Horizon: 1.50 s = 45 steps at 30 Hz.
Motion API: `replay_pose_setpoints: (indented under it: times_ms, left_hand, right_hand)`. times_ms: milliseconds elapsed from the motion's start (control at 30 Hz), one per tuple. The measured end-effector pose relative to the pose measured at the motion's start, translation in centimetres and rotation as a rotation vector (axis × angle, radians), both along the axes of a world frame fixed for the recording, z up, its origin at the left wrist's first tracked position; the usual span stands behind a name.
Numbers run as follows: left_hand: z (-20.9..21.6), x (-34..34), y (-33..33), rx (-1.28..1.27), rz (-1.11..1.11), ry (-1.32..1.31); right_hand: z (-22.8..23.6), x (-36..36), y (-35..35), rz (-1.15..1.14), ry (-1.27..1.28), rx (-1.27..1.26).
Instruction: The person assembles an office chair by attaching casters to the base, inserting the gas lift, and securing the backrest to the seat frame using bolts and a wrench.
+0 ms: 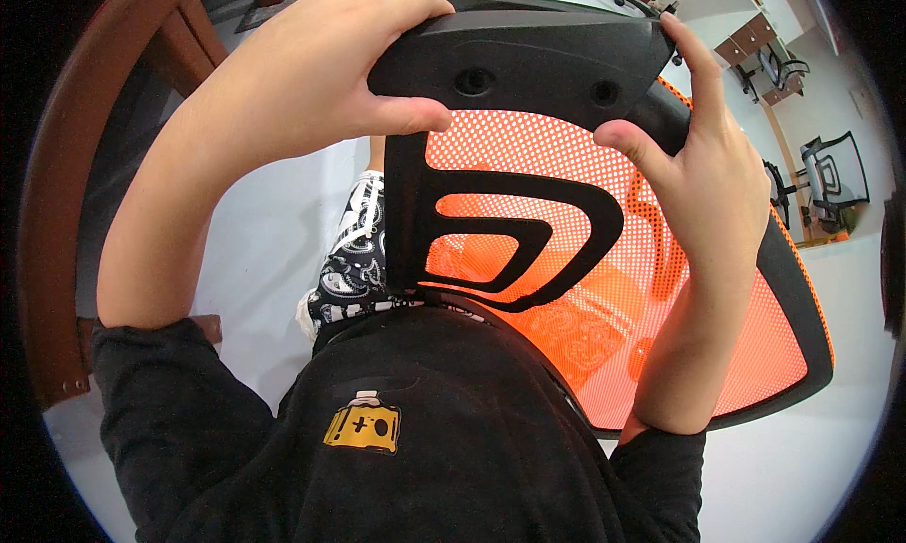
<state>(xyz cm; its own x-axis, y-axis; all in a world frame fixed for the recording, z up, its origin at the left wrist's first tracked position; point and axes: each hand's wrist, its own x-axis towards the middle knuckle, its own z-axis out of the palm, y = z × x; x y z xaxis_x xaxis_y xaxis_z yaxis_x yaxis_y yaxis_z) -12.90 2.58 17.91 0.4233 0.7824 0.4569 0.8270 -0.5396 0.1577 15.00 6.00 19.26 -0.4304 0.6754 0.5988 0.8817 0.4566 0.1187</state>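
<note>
An office chair backrest (514,142) with orange mesh and a black plastic frame stands tilted in front of my body, its wide part toward the lower right. Along its far end runs a thick black plastic edge (538,66) with two round holes. My left hand (326,66) grips the left end of this edge, thumb on the near side and fingers over the top. At the other end, my right hand (713,156) holds the right corner, with its thumb near the right hole and a finger reaching over the top. The far side of the edge is hidden.
A brown wooden frame (61,194) rises close on my left. Other office chairs (835,175) stand far off to the right, near cabinets (746,38) with brown doors. Pale floor (250,232) shows around my legs.
</note>
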Motion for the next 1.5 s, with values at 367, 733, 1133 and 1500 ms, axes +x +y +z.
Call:
replay_pose_setpoints:
  times_ms: [367,733,1133,1500]
  left_hand:
    - [0.4,-0.5,-0.2,-0.177,0.026,-0.104]
    - [0.1,-0.7,-0.1,-0.043,-0.035,-0.056]
    - [-0.4,-0.9,-0.3,-0.075,-0.011,-0.120]
    - [-0.6,-1.1,-0.1,-0.053,-0.011,-0.067]
  right_hand:
    - [-0.2,-0.7,-0.1,-0.040,-0.016,0.040]
    - [0.1,-0.7,0.1,-0.076,-0.052,0.021]
    - [0.3,-1.4,-0.2,-0.216,-0.099,0.019]
    - [1.5,-2.0,-0.3,-0.206,-0.110,-0.161]
